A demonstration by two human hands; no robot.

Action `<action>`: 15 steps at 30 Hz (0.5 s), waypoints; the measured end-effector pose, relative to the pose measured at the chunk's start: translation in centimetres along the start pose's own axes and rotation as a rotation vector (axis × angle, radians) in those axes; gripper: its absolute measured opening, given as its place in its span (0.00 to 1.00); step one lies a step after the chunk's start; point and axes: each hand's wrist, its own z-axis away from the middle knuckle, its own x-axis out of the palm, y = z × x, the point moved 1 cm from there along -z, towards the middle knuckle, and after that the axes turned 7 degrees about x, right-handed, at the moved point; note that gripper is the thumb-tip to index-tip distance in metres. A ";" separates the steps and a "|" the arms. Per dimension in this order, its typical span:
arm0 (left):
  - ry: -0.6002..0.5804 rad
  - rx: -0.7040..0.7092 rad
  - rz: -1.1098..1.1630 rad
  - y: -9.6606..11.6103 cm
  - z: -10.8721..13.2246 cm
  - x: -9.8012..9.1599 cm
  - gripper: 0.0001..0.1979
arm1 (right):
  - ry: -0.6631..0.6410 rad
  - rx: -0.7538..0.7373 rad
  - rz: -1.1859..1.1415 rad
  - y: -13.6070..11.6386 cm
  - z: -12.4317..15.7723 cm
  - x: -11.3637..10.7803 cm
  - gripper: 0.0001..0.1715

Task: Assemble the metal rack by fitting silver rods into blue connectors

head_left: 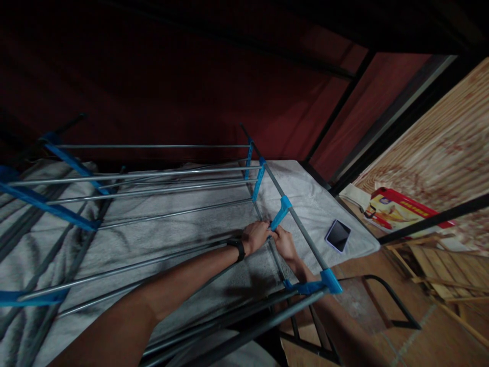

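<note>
A rack of grey metal tubes [153,178] joined by blue plastic connectors lies on a grey blanket [130,224]. My left hand [256,237], with a black watch [239,250] on its wrist, is closed at the lower end of a blue connector [281,213]. Right beside it, my right hand [284,244] is closed on that same end. The connector's upper end sits around a grey side tube [305,234]. My fingers hide its lower end, where it meets a lower tube. My right forearm passes beneath the near corner connector [330,281].
A phone or tablet [338,235] lies on the blanket to the right. Black metal bars [340,112] frame the bed. A red and yellow box [405,211], a folded wooden item [451,270] and a black-framed chair [367,306] stand on the tiled floor.
</note>
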 end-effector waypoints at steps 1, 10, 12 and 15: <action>-0.001 -0.003 -0.004 0.0 0.0 0.0 0.15 | -0.008 0.000 0.000 -0.1 0.0 0.0 0.14; -0.001 0.025 0.006 0.0 0.2 -0.1 0.15 | 0.006 -0.003 0.026 -0.2 0.3 0.1 0.16; -0.014 0.014 -0.007 0.2 0.1 -0.2 0.15 | 0.011 -0.001 0.030 -0.1 0.3 0.1 0.16; -0.020 0.007 0.000 0.5 0.0 -0.4 0.14 | -0.021 -0.016 -0.001 -0.2 0.0 -0.1 0.17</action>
